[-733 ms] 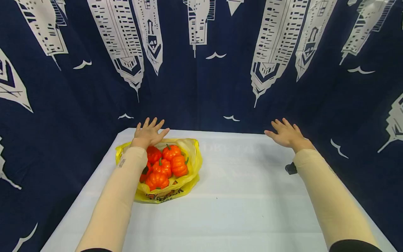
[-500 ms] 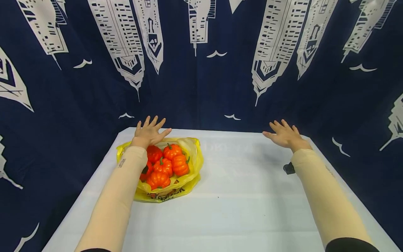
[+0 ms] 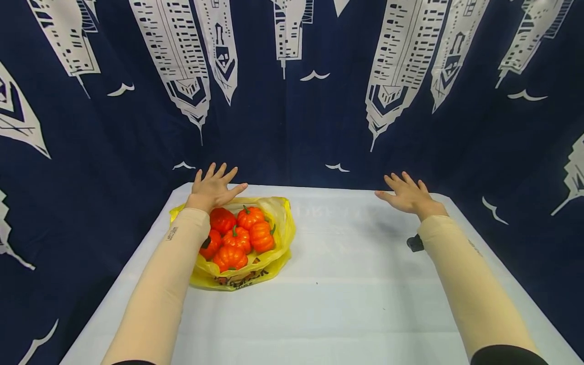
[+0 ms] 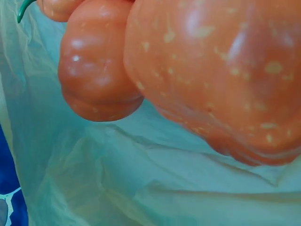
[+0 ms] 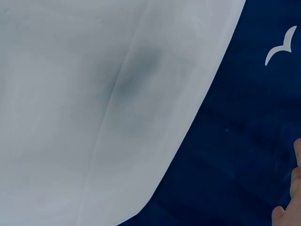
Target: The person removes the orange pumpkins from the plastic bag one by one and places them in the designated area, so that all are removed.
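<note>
A yellow plastic bag (image 3: 276, 271) stands with its mouth wide on the left of the table. Several shiny orange pumpkins (image 3: 237, 239) with green stems lie inside it; in the left wrist view, a speckled pumpkin (image 4: 216, 75) and a smaller-looking pumpkin (image 4: 99, 66) appear close up against the bag's lining (image 4: 155, 174). My left hand (image 3: 212, 190) hovers over the bag's far left rim, fingers spread, holding nothing. The left forearm hides part of the bag. Over the table's far right corner, my right hand (image 3: 408, 195) is also spread and holds nothing; its fingertips (image 5: 295, 188) show in the right wrist view.
The table has a white cover (image 3: 337, 304), with its far edge just beyond both hands. Behind and around it hangs a dark blue cloth (image 3: 319, 121) printed with white buildings and birds. A small black device (image 3: 415, 243) sits under the right wrist.
My right hand has drifted slightly left. My left hand has risen a little in the head view. The bag and pumpkins keep their places on the table.
</note>
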`<state>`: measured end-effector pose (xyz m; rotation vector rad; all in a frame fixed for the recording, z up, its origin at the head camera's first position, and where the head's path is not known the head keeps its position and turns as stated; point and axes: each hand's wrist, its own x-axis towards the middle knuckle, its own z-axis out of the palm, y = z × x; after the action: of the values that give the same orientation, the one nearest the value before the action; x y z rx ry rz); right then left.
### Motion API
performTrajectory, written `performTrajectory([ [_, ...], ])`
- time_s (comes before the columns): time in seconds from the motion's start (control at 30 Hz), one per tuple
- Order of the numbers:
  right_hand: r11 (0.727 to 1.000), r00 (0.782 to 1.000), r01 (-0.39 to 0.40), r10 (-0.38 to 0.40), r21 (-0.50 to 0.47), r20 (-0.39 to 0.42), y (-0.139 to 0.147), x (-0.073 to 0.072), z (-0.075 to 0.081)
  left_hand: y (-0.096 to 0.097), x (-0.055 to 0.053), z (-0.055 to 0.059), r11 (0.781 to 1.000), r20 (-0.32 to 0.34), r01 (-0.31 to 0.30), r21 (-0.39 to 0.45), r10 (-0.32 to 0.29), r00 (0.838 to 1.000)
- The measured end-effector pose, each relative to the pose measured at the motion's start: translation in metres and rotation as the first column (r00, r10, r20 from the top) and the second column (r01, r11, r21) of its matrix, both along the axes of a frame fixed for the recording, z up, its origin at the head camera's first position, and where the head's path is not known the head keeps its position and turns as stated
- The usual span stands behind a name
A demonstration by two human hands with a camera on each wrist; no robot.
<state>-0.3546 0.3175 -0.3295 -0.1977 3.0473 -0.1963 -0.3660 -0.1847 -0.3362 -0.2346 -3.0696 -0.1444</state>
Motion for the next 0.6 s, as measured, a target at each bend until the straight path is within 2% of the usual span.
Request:
performTrajectory([
  [0.33, 0.999, 0.999, -0.031, 0.031, -0.015, -0.007, -0.007, -0.002, -0.006, 0.005, 0.002, 0.007, 1.0, 0.046, 0.022, -0.003, -0.022, 0.999],
  [0.6, 0.997, 0.999, -0.051, 0.05, -0.052, -0.015, -0.012, -0.003, -0.012, 0.007, 0.011, 0.024, 0.998, 0.011, 0.059, 0.002, -0.059, 0.998],
])
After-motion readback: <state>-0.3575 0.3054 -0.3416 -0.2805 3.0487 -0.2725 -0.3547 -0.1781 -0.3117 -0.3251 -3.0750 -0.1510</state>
